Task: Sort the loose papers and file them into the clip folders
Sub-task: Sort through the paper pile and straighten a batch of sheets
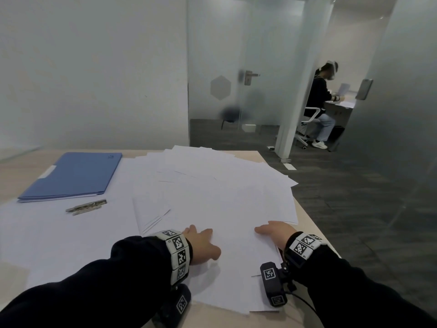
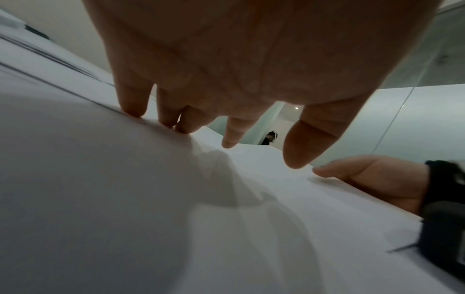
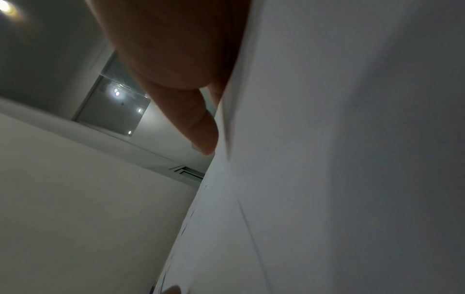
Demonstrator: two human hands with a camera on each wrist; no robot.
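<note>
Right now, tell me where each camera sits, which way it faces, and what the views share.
Head: worn on the head, looking forward and down at the table, loose papers and blue folder; both sleeves, left hand and right hand show.
Left wrist: under the left hand, looking along its fingers touching the paper; the right hand shows too.
Right wrist: beside the right hand, tilted up at ceiling lights; a raised sheet fills its right side.
Shared: head and left wrist views both show both hands on the papers.

Loose papers (image 1: 212, 190) cover the table; blue folder (image 1: 73, 176) occupies far left.
</note>
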